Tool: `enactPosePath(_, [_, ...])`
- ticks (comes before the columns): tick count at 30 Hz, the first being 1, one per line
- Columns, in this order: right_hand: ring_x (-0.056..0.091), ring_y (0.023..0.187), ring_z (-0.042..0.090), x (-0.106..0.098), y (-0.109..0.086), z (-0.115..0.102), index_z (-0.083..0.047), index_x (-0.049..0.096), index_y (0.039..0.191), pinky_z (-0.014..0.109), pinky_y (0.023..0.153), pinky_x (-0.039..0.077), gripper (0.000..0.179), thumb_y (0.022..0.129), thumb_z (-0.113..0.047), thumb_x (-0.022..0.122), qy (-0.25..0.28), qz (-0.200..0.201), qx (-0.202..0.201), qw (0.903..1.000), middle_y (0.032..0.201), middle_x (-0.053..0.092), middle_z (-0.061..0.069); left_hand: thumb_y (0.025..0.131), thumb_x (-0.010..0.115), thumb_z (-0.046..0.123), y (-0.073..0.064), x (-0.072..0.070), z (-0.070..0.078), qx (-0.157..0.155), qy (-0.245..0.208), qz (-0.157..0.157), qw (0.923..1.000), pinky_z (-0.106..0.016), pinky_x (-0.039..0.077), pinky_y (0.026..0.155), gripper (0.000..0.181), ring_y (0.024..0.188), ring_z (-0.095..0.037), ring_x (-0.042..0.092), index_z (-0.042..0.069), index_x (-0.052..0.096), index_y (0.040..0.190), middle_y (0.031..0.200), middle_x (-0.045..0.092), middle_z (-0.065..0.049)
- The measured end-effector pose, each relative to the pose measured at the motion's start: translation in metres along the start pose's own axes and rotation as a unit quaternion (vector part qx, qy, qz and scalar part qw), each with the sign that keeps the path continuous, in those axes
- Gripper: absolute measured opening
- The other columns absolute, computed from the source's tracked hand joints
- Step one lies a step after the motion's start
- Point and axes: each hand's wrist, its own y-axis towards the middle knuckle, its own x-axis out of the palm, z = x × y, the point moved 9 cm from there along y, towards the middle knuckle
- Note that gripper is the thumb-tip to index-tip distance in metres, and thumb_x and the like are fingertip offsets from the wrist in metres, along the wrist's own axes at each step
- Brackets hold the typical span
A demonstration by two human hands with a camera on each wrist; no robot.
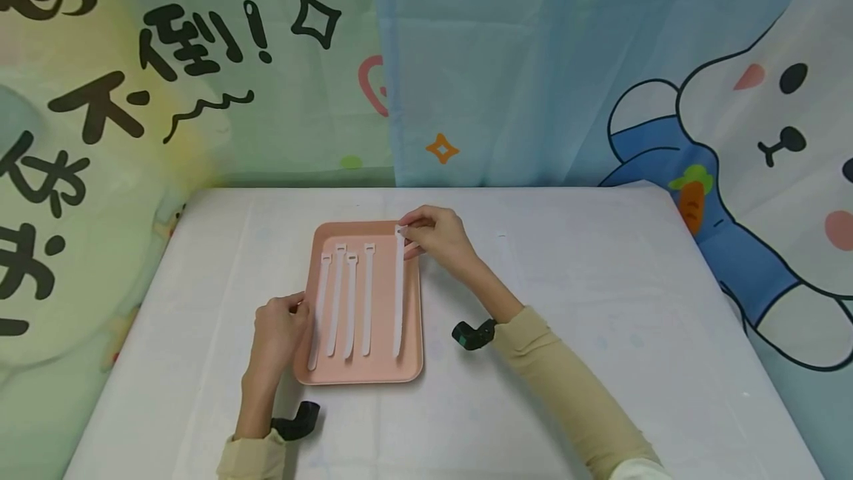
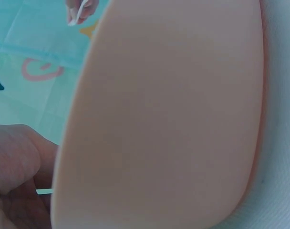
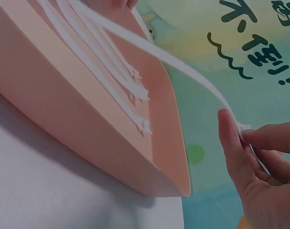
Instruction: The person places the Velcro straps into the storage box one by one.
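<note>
My right hand [image 1: 440, 241] pinches the slotted end of a white cable tie [image 1: 398, 295] between thumb and fingers, above the tray's right side. In the right wrist view that tie [image 3: 176, 63] bends as it runs back over the tray from the fingertips. Several more white cable ties [image 1: 369, 302] lie side by side in the shallow pink tray [image 1: 386, 373], their slotted heads at the far end. At the tray's left rim my left hand [image 1: 280, 328] grips the edge with curled fingers. Part of this hand [image 2: 14, 160] is hidden behind the tray wall in the left wrist view.
The tray stands on a white-covered table [image 1: 566, 265]. Behind the table hangs a printed cloth [image 1: 480, 58] with lettering and a cartoon animal. A black wrist camera [image 1: 296, 421] is on the left wrist, another black camera [image 1: 474, 335] on the right.
</note>
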Motion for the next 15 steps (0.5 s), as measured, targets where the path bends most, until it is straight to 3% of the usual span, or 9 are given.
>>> enactPosePath(7, [0.074, 0.067, 0.025, 0.019, 0.005, 0.006, 0.003, 0.070, 0.111, 0.045, 0.073, 0.062, 0.016, 0.097, -0.004, 0.066, -0.015, -0.021, 0.014, 0.9996, 0.098, 0.072, 0.018, 0.098, 0.057, 0.005, 0.000, 0.000, -0.001, -0.008, 0.000, 0.000, 1.0000, -0.026, 0.044, 0.052, 0.032, 0.063, -0.021, 0.062, -0.010, 0.068, 0.124, 0.105, 0.073, -0.032])
enactPosePath(15, [0.075, 0.077, 0.041, 0.033, 0.008, 0.016, 0.004, 0.070, 0.110, 0.051, 0.075, 0.060, 0.016, 0.097, -0.003, 0.066, -0.059, -0.024, 0.030, 0.9975, 0.102, 0.073, 0.021, 0.098, 0.057, 0.005, 0.000, 0.001, 0.000, -0.006, 0.000, -0.006, 1.0000, -0.026, 0.043, 0.052, 0.033, 0.064, -0.020, 0.061, -0.010, 0.069, 0.124, 0.106, 0.072, -0.032])
